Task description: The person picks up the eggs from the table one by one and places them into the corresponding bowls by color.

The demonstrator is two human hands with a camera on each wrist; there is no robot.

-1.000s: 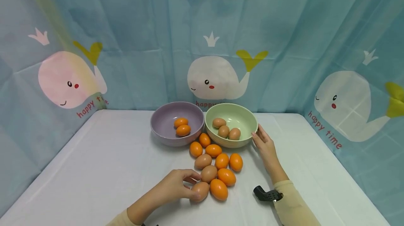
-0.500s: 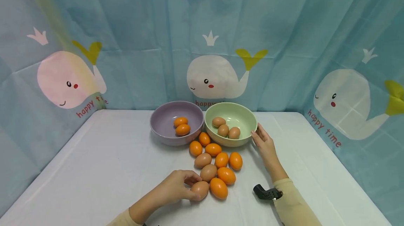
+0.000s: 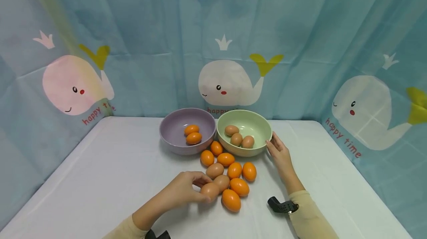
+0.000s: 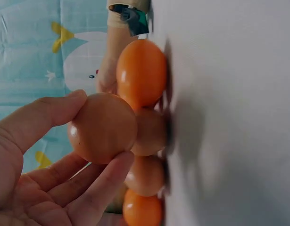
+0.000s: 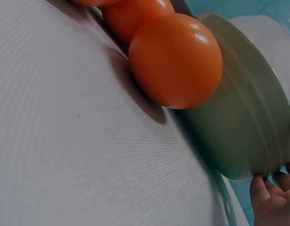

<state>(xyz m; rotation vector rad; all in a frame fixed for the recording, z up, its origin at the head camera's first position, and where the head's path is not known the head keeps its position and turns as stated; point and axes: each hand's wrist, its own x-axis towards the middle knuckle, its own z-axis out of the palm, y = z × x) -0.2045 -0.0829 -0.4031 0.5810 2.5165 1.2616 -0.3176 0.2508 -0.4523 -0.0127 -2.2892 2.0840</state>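
Observation:
My left hand pinches a brown egg between thumb and fingers. In the left wrist view that egg is held off the white table, in front of the other eggs. Two more brown eggs, the nearer one right beside the held one, lie among several orange eggs. My right hand rests its fingertips and thumb against the right outer side of the light green bowl. In the right wrist view its fingers touch the bowl's wall low down. Three brown eggs lie in this bowl.
A purple bowl holding two orange eggs stands left of the green one, rims close together. An orange egg lies in front of the gap between them. Behind the white table hangs a blue whale-print curtain.
My left hand has raised the nearest brown egg from the table and moved slightly up and away from me. My right hand has stayed at the green bowl.

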